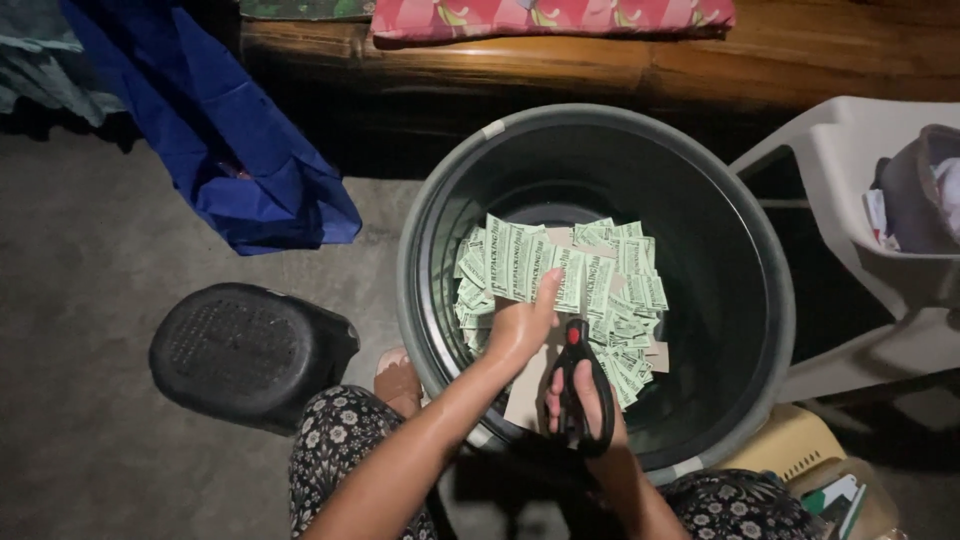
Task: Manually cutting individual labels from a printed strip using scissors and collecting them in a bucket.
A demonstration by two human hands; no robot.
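Note:
My left hand [522,325] pinches a strip of green printed paper labels [530,262] over a large dark round tub [760,300]. My right hand [590,405] grips black scissors with a red pivot [577,385], blades pointing up at the strip's lower edge. A pile of cut green labels [625,310] lies inside the tub, mixed with a few tan card pieces. A tan backing piece [527,395] hangs under the strip between my hands.
A black plastic stool [245,350] stands on the concrete floor at left. A blue cloth bag [240,160] hangs behind it. A white plastic chair [850,200] holding a basket is at right, a wooden bench [600,60] at the back.

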